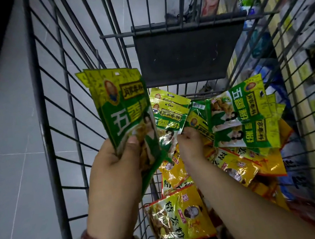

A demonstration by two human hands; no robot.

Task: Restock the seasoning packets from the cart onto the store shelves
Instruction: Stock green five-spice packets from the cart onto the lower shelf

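Observation:
My left hand [114, 163] holds a fanned stack of green seasoning packets [124, 111] upright above the cart's left side, thumb pressed on the front one. My right hand [192, 145] reaches down into the wire cart [57, 111] and pinches the edge of a loose green packet [198, 122] in the pile. More green packets [238, 116] lie at the back right of the basket. Yellow seasoning packets [181, 218] lie underneath and nearer me.
A dark flap panel [186, 55] hangs on the cart's far end. Store shelves [303, 63] with blurred goods run along the right side beyond the wire wall. Grey tiled floor [9, 155] lies to the left.

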